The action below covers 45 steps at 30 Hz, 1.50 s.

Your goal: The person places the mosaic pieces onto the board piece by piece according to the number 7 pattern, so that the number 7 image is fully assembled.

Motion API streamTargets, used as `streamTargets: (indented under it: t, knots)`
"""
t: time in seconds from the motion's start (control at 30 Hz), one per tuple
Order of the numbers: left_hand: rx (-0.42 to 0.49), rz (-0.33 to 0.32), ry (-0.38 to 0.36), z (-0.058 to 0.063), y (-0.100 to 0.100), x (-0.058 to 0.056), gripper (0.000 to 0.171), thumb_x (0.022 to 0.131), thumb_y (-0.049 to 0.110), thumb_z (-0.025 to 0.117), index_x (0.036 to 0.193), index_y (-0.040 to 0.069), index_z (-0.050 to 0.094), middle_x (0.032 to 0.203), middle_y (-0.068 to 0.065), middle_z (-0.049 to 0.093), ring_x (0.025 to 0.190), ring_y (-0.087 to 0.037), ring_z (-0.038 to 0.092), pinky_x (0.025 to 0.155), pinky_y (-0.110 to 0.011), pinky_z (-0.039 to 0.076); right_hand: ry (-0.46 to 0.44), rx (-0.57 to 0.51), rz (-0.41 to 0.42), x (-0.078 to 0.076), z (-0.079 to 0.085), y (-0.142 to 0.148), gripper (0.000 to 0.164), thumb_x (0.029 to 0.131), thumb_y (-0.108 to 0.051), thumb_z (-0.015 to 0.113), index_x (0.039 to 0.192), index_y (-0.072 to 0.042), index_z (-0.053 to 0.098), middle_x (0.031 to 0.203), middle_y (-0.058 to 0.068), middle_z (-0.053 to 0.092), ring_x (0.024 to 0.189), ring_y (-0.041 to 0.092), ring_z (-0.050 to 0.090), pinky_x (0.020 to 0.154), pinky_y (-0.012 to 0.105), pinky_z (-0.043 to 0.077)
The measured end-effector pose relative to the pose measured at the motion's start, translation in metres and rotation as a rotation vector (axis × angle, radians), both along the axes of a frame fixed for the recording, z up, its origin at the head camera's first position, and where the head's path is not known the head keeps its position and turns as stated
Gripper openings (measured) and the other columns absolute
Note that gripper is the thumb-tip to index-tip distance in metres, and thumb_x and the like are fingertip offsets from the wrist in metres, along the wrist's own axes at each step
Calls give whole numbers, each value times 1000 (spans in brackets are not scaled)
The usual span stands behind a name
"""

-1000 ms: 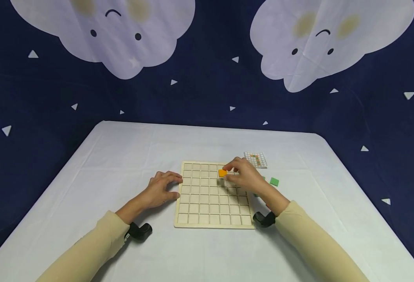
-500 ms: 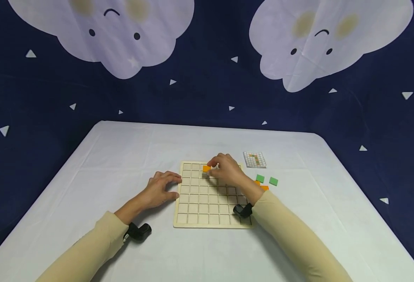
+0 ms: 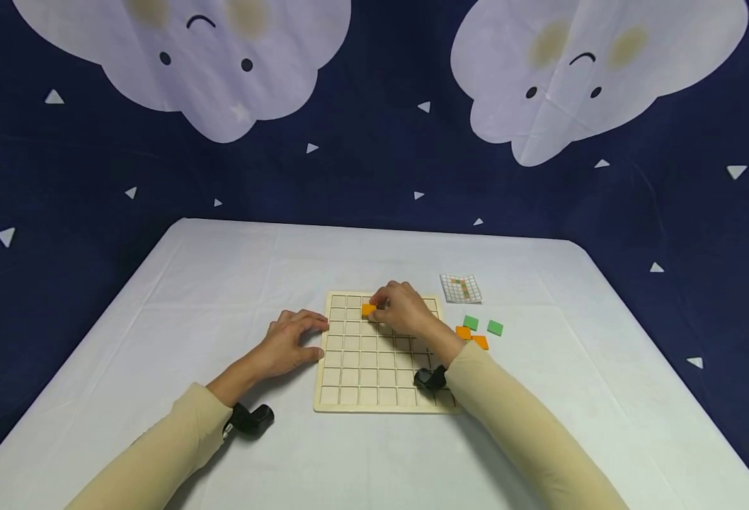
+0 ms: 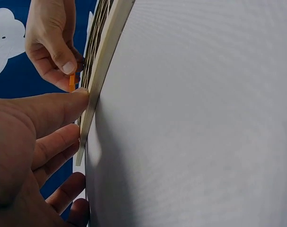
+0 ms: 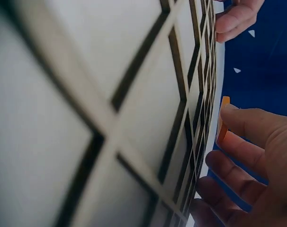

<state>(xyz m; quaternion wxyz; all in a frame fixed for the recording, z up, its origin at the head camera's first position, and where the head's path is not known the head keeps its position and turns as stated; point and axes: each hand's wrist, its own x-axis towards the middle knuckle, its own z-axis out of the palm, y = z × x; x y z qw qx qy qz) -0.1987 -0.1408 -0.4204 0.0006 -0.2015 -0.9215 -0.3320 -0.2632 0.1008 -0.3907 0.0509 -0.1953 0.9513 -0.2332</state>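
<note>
My right hand (image 3: 402, 310) pinches an orange square tile (image 3: 368, 310) between thumb and fingers, close over the far rows of a pale wooden grid board (image 3: 349, 377). In the right wrist view the orange tile (image 5: 223, 120) stands out between thumb and forefinger, beside the raised grid lines. My left hand (image 3: 288, 343) rests at the board's left edge, its fingers extended and fingertips right at the rim. The left wrist view has the left thumb (image 4: 58, 111) touching the side of the board (image 4: 102, 66), with the other fingers along the same edge.
Right of the board lie two green tiles (image 3: 495, 328) and two orange tiles (image 3: 479, 343). Behind them is a small printed grid card (image 3: 460, 289) with coloured squares. A white cloth covers the table (image 3: 234, 269), and a dark blue curtain (image 3: 374, 177) with clouds hangs behind it.
My right hand has moved left across the board with the orange tile, then slightly down towards the grid. The loose tiles at the right have come into sight. The left hand stays put.
</note>
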Motion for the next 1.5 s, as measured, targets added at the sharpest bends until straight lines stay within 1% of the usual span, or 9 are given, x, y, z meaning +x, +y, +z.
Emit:
streamTargets:
  t: [0.37, 0.77, 0.9, 1.0, 1.1, 1.17, 1.27, 1.33, 1.5]
  knots:
    - [-12, 7, -8, 0, 0, -1, 43, 77, 20, 74, 117, 9, 64, 131, -3, 57, 115, -27, 43, 88, -40, 28, 34, -9, 24, -1, -7, 4, 25, 83, -26, 71, 106, -14, 70, 100, 3, 61, 92, 20, 46, 82, 35, 39]
    - [-7, -2, -11, 1, 0, -1, 43, 77, 20, 74, 118, 9, 64, 132, -3, 56, 116, -27, 43, 89, -41, 28, 89, 50, 49, -3, -11, 4, 27, 82, -28, 73, 105, -17, 71, 101, 3, 60, 91, 21, 45, 81, 36, 38]
    - [-7, 5, -14, 1, 0, -1, 43, 77, 20, 74, 118, 9, 64, 132, -3, 56, 116, -27, 43, 88, -41, 28, 68, 39, 56, -2, -9, 5, 29, 82, -30, 72, 108, -17, 70, 103, 4, 60, 91, 20, 45, 81, 34, 38]
    - [-10, 5, -24, 1, 1, 0, 43, 78, 20, 74, 119, 9, 63, 133, -3, 56, 116, -26, 43, 88, -40, 28, 24, -18, 50, -1, -4, 10, 30, 84, -30, 70, 111, -15, 69, 105, 5, 60, 93, 20, 47, 82, 35, 39]
    - [-7, -1, -24, 1, 1, 0, 43, 79, 20, 73, 119, 9, 63, 133, -3, 56, 116, -26, 43, 88, -40, 27, -22, -86, 12, 1, 4, 22, 33, 85, -31, 67, 114, -14, 67, 109, 6, 59, 96, 21, 47, 84, 37, 41]
    - [-2, 0, -23, 1, 1, 0, 43, 78, 20, 73, 119, 8, 63, 133, -3, 56, 116, -26, 42, 89, -41, 27, -30, -114, -19, 4, 11, 33, 35, 86, -33, 67, 116, -14, 66, 111, 6, 58, 99, 22, 47, 85, 39, 41]
    - [-4, 0, -16, 1, 1, 0, 44, 78, 20, 73, 119, 8, 63, 133, -2, 56, 117, -27, 42, 90, -43, 27, 0, -129, -53, 7, 17, 56, 38, 85, -33, 67, 117, -12, 65, 112, 7, 59, 102, 25, 48, 87, 43, 40]
    - [-5, -2, -16, 0, 0, 0, 44, 78, 20, 73, 119, 8, 63, 133, -3, 56, 117, -27, 42, 91, -44, 28, 26, -127, -78, 9, 18, 73, 38, 85, -32, 68, 116, -11, 66, 112, 8, 60, 102, 27, 50, 93, 46, 38]
    - [-9, -7, -9, 1, -1, 0, 44, 78, 20, 74, 120, 8, 63, 133, -3, 56, 117, -28, 43, 91, -45, 28, 53, -89, -170, 14, 13, 116, 37, 85, -29, 69, 115, -8, 66, 112, 12, 62, 103, 30, 52, 93, 47, 40]
